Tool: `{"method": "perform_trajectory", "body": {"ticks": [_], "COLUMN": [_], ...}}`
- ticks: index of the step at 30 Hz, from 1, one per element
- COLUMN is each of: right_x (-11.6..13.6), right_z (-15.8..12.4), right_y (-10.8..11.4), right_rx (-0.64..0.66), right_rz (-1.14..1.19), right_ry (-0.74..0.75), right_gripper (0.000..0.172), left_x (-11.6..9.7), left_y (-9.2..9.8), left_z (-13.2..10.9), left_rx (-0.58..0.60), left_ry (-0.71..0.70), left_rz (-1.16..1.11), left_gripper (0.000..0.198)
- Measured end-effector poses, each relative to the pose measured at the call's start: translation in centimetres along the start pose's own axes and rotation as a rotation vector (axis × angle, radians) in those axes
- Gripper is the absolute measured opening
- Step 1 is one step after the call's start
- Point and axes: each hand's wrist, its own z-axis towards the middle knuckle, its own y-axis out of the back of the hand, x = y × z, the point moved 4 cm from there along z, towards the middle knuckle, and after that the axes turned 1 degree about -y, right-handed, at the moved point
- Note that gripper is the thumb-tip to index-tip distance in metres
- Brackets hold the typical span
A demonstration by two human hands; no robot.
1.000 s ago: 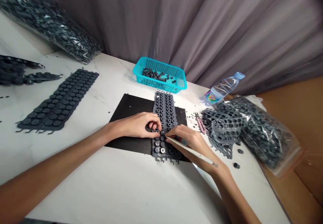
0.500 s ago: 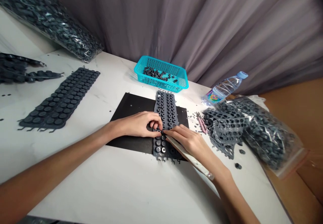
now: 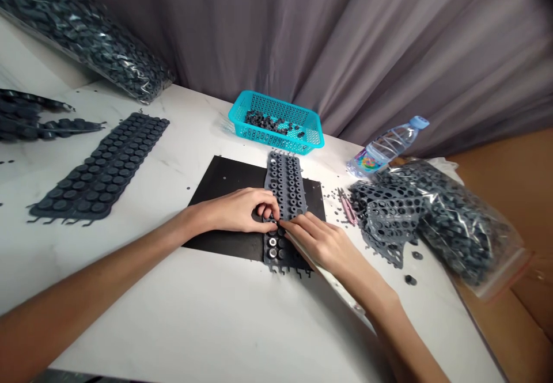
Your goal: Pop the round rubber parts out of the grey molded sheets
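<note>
A dark grey rubber sheet [image 3: 285, 181] with rows of round studs lies across a black mat [image 3: 233, 175]. My left hand [image 3: 248, 210] rests over the sheet's left side, its thumb and index finger closed together at a stud; whatever they pinch is too small to make out. Against the sheet from the right, my right hand [image 3: 317, 236] grips a long, flat, pale tool [image 3: 339, 288], its fingertips close to the left ones. The tool's working end is hidden by the fingers. Studs near the sheet's front edge show shiny round tops.
A turquoise basket [image 3: 276, 138] holds loose dark pieces. A second studded sheet [image 3: 103, 164] lies left. To the right are pink snips [image 3: 347, 205], perforated grey scrap [image 3: 393, 216], a plastic bottle [image 3: 389, 147] and a filled bag [image 3: 466, 233]. Another bag [image 3: 86, 31] stands back left.
Both hands stay at nearly the same spot on the sheet, with only small finger movement. The camera view has shifted slightly, and the shine on the front studs differs.
</note>
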Motion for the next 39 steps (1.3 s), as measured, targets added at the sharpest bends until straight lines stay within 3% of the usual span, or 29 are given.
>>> {"method": "perform_trajectory", "body": {"ticks": [3,8,10,13,16,22,31,39], "right_x": [-0.1,-2.4,-2.9,-2.4,-1.7,-1.6,-1.5,-1.1], "right_z": [0.0,-0.7,-0.8,-0.6,-0.3,-0.2,0.1,0.1], "right_y": [-0.3,0.6,1.2,1.8,2.2,2.1,1.8,1.0], "right_rx": [-0.015,-0.044,-0.04,0.046,0.123,0.2,0.189,0.165], "right_rz": [0.016,0.089,0.245,0.511,0.605,0.594,0.578,0.378], "right_ry": [-0.054,-0.526,-0.596,-0.53,-0.488,-0.446,-0.439,-0.348], "right_gripper": [0.023,0.031,0.029,0.022,0.014,0.014,0.014,0.023], "left_x": [-0.1,-0.3,-0.2,0.1,0.4,0.3,0.2,0.3], "left_y": [0.1,0.2,0.2,0.1,0.0,0.0,0.0,0.0], "left_z": [0.1,-0.1,-0.1,0.0,0.0,0.0,0.0,0.1], "left_rx": [0.002,0.054,0.045,0.032,0.024,0.018,0.018,0.02], "left_ry": [-0.004,0.013,0.02,0.015,0.021,0.012,0.015,0.016], "left_rz": [0.004,0.015,0.008,-0.005,-0.014,-0.009,-0.008,-0.018], "left_gripper": [0.017,0.022,0.023,0.022,0.022,0.021,0.022,0.022]}}
